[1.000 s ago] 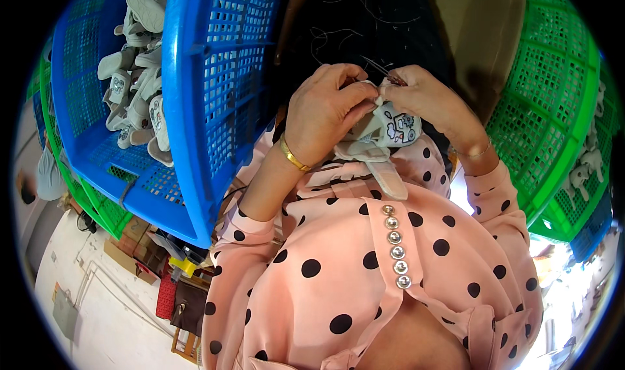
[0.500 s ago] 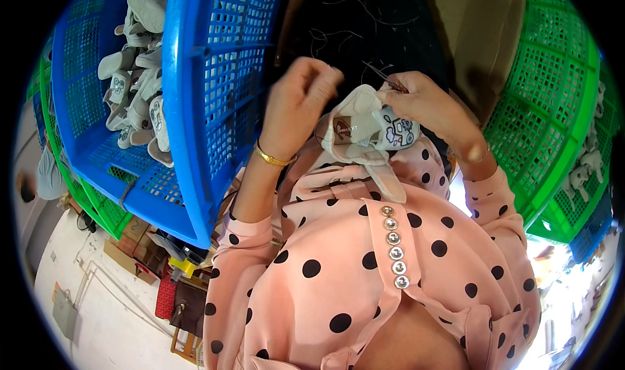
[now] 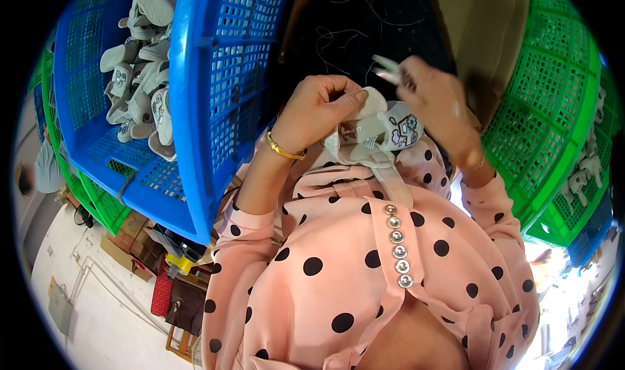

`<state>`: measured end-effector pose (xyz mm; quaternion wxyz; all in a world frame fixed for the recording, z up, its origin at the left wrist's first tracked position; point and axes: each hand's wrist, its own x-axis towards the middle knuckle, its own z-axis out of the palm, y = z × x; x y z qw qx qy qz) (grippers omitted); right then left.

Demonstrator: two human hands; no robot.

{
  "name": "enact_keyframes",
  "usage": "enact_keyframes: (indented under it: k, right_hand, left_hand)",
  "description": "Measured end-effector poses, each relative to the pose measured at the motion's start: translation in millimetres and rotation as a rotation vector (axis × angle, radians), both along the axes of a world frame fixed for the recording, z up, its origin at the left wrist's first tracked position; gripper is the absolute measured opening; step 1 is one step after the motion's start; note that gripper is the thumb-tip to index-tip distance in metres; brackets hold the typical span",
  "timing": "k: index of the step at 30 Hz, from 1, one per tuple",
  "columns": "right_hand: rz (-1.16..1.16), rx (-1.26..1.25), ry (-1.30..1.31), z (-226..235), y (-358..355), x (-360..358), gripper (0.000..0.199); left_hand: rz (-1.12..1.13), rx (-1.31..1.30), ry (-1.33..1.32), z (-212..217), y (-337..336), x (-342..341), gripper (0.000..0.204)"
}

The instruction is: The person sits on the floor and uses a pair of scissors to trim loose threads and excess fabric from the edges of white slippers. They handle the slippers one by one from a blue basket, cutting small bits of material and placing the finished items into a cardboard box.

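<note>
Head view: the small grey shoe [image 3: 381, 129], with a cartoon print on its side, is the landmark, held up just above the chest of the pink polka-dot blouse [image 3: 364, 266]. Its lower part is covered by a loose grey strap hanging over the blouse, and its far end is hidden behind the right hand [image 3: 439, 106].

The right hand's fingertips are blurred. They pinch a small pair of metal snips [image 3: 390, 70] just above the shoe; whether the blades are open cannot be told.

The left hand [image 3: 319, 109], on the shoe's left, is curled shut on the shoe's near end, thumb and fingers pressed together on the edge, a gold bangle [image 3: 283, 150] at the wrist.

Left of the shoe stands a blue crate [image 3: 215, 96] holding more grey shoes [image 3: 140, 77], partly cut off at the top edge. Right of the shoe is a green crate [image 3: 553, 109], its contents hard to make out.
</note>
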<state>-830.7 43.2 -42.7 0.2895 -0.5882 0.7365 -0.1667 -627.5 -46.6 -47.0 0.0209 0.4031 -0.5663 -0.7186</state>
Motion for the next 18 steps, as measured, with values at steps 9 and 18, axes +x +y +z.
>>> enact_keyframes:
  k: [9,18]
  right_hand:
    - [-0.069,0.141,-0.569,21,-17,-9,0.031]
    - [-0.444,0.005,-1.089,1,-1,-27,0.019]
  left_hand:
    - [-0.195,-0.185,0.055,17,-34,-32,0.023]
    - [0.016,-0.843,-0.067,24,-12,-40,0.073]
